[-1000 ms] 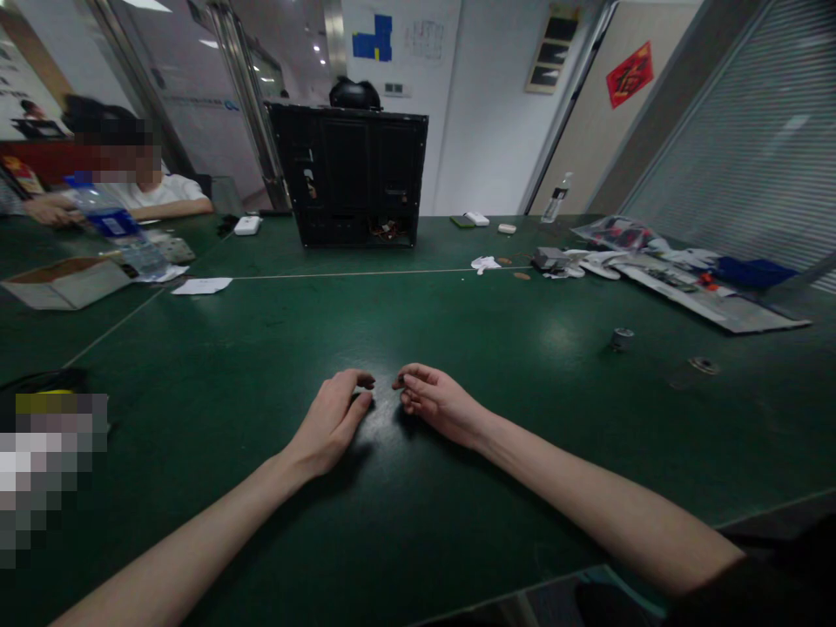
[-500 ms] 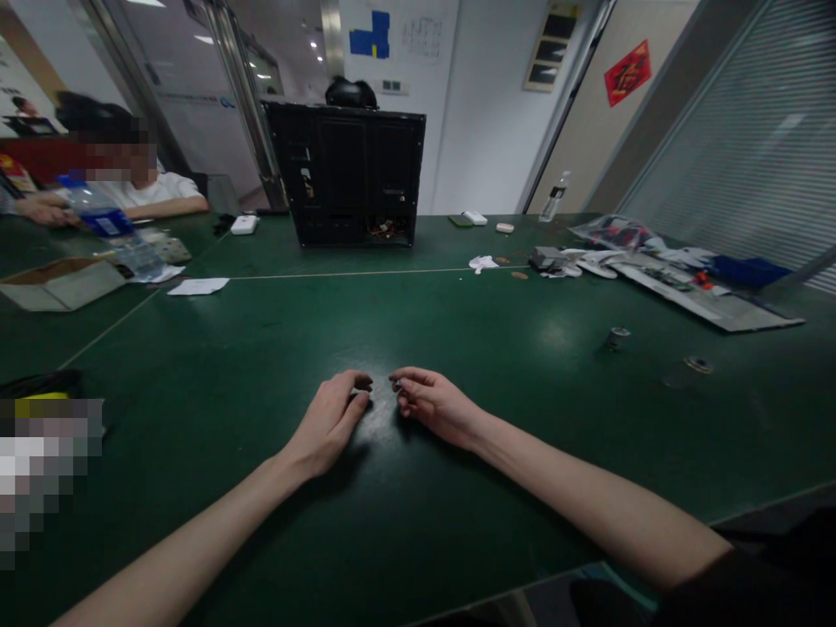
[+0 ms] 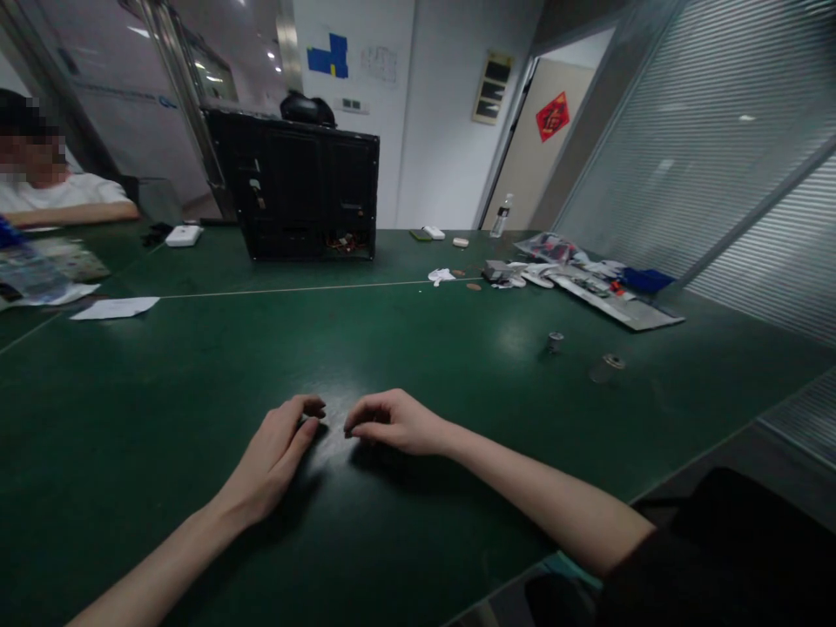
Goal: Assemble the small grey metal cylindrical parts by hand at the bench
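Note:
My left hand (image 3: 278,453) rests on the green table (image 3: 418,331), its fingers loosely curved and the thumb apart from them. Nothing shows in it. Just to its right, my right hand (image 3: 401,424) is turned palm down, with thumb and fingertips pinched together close to the tabletop. Whatever may be between those tips is too small or hidden to name. A narrow gap separates the two hands. Farther right stand a small metal cylinder (image 3: 555,342) and a wider, clear-sided cylinder (image 3: 609,369) with a metal top.
A large black panel-like casing (image 3: 306,192) stands at the back. Electronic parts lie on a white board (image 3: 617,306) at the back right, near a water bottle (image 3: 502,216). White paper (image 3: 114,308) lies on the left, and another person (image 3: 84,196) sits beyond it.
The view has swung to the right. My right hand has rolled palm down, its fingertips lowered toward the table; the small thing seen at its fingertips before no longer shows clearly. My left hand keeps its shape.

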Action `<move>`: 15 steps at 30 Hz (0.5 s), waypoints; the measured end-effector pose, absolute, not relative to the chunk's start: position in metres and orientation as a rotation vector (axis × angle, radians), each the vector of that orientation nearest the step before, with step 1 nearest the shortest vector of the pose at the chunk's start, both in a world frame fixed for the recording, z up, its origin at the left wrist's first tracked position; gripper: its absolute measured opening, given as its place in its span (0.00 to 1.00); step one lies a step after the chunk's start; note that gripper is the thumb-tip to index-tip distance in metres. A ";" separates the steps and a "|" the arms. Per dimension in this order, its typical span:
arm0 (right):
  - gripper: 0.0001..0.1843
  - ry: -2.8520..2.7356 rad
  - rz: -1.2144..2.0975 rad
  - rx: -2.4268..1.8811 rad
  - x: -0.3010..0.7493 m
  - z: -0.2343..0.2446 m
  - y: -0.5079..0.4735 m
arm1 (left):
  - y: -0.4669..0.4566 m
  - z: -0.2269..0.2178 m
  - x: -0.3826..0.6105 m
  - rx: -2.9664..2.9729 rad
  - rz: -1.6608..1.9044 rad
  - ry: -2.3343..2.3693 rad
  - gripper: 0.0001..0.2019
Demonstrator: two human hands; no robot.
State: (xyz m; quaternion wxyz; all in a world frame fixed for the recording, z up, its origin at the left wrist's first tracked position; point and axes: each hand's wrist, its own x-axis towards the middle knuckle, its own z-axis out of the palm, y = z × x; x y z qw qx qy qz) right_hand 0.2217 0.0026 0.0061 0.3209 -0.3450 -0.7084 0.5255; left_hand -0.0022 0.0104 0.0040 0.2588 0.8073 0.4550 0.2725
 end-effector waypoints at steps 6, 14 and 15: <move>0.09 -2.012 0.278 -1.655 0.329 0.026 0.027 | 0.013 0.001 -0.003 2.173 0.743 1.210 0.18; 0.16 -1.274 -0.341 -2.198 0.510 0.011 0.023 | 0.013 0.007 -0.003 2.262 0.634 1.192 0.18; 0.16 -1.247 -0.379 -2.218 0.521 0.007 0.019 | 0.012 0.007 -0.003 2.269 0.639 1.189 0.18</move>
